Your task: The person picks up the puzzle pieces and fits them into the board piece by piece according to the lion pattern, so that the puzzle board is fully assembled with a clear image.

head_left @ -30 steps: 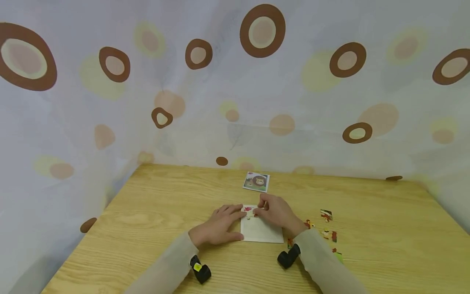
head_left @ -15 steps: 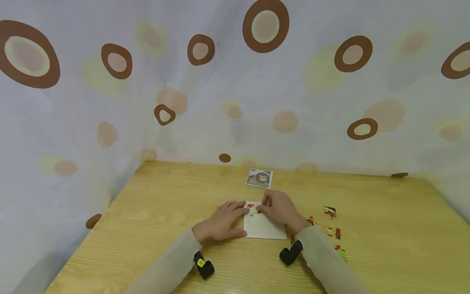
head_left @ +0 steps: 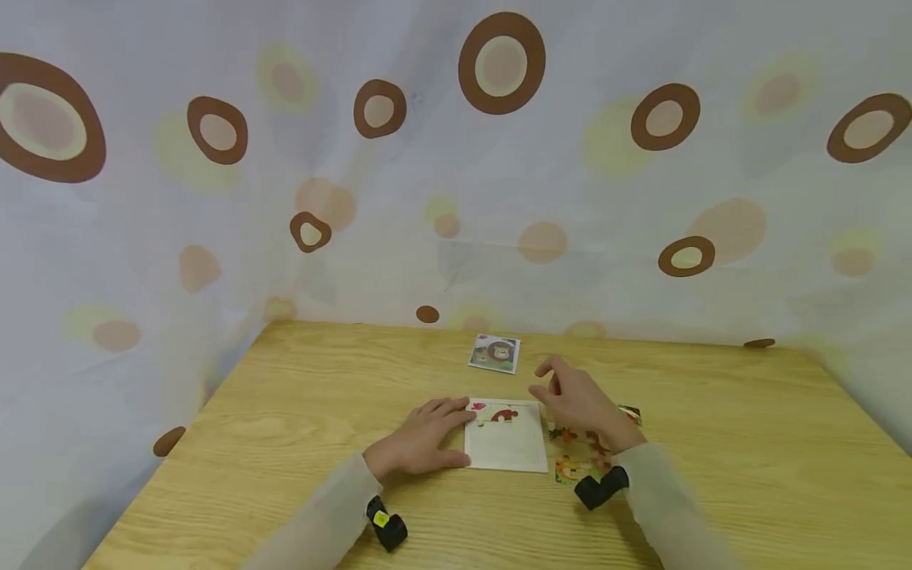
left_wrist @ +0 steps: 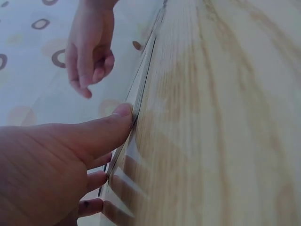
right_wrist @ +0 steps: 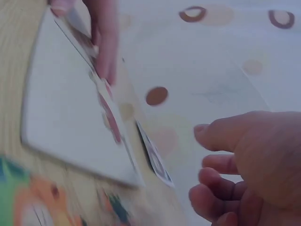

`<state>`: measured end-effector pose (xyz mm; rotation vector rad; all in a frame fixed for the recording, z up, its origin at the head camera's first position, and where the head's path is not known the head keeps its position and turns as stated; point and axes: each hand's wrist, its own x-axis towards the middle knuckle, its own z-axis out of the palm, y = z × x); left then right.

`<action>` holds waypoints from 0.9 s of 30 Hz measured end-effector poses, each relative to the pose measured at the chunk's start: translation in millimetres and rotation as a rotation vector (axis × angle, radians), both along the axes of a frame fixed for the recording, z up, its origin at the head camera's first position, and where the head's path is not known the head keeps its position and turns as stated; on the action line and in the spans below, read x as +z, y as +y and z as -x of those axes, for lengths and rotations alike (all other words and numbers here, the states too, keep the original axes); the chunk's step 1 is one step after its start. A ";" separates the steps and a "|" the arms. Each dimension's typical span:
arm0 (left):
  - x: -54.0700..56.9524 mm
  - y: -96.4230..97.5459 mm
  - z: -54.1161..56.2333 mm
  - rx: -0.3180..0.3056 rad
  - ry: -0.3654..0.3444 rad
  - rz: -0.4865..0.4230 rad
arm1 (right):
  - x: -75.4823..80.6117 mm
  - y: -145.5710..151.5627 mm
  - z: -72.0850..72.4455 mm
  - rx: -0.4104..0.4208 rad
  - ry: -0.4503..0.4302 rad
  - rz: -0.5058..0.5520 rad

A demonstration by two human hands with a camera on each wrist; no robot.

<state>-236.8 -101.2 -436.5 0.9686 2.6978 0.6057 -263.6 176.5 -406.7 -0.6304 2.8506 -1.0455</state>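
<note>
A white puzzle board [head_left: 506, 453] lies on the table, with a few joined jigsaw pieces [head_left: 503, 414] along its top edge, one of them red-brown. My left hand [head_left: 422, 438] rests along the board's left side, its fingertips over the upper corner and its thumb at the lower one. Raised beyond the board's upper right corner, my right hand [head_left: 583, 402] has loosely bent fingers. The right wrist view shows nothing between the thumb and fingers of this right hand [right_wrist: 263, 165]. Loose jigsaw pieces [head_left: 570, 470] lie beneath and beside it, partly hidden by the wrist.
Behind the board lies a square picture card [head_left: 494, 353] with a lion on it. A patterned cloth [head_left: 456, 158] hangs at the wooden table's [head_left: 342, 380] back edge. Each wrist carries a small black camera [head_left: 601, 488].
My right hand has let go of the red-brown piece at the board's top and moved right, over the loose pieces. My left hand has stayed on the board.
</note>
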 end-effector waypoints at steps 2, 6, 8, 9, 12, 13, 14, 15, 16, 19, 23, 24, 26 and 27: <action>1.0 -0.2 0.4 -0.001 -0.009 -0.002 | 3.1 14.3 -2.2 0.001 0.002 -0.009; 3.0 -0.4 0.8 -0.006 -0.008 0.003 | 8.7 37.7 -6.9 0.017 -0.008 -0.014; 3.6 -0.2 0.3 -0.016 -0.005 -0.005 | 10.8 48.2 -9.4 0.022 -0.016 -0.021; 3.6 -0.1 -0.1 -0.020 -0.005 -0.010 | 11.6 53.5 -10.4 0.025 -0.021 -0.028; 2.9 -0.8 -1.9 -0.019 -0.003 -0.022 | 12.9 68.6 -11.0 0.039 -0.026 -0.038; 2.4 -1.2 -2.8 -0.015 -0.001 -0.026 | 12.5 73.4 -10.6 0.045 -0.029 -0.039; 2.3 -1.7 -3.7 -0.010 0.002 -0.031 | 11.8 78.0 -10.1 0.051 -0.033 -0.039; 2.2 -2.1 -4.4 -0.004 0.005 -0.033 | 10.8 82.4 -9.3 0.055 -0.040 -0.036; 2.3 -2.4 -5.1 -0.001 0.008 -0.040 | 9.7 86.6 -8.7 0.055 -0.048 -0.036; 4.5 -2.2 -7.3 -0.006 0.011 -0.059 | 5.4 97.7 -8.4 0.045 -0.088 -0.040; 7.5 0.2 -10.0 -0.017 0.000 -0.061 | -0.7 109.3 -10.1 0.019 -0.115 -0.053; 8.3 1.1 -10.5 -0.019 -0.002 -0.060 | -2.1 111.8 -10.8 0.015 -0.111 -0.056; 9.1 3.6 -10.6 -0.023 -0.006 -0.057 | -4.4 117.0 -12.7 -0.003 -0.095 -0.074; 9.4 5.1 -10.3 -0.025 -0.008 -0.057 | -5.7 119.5 -13.9 -0.011 -0.085 -0.085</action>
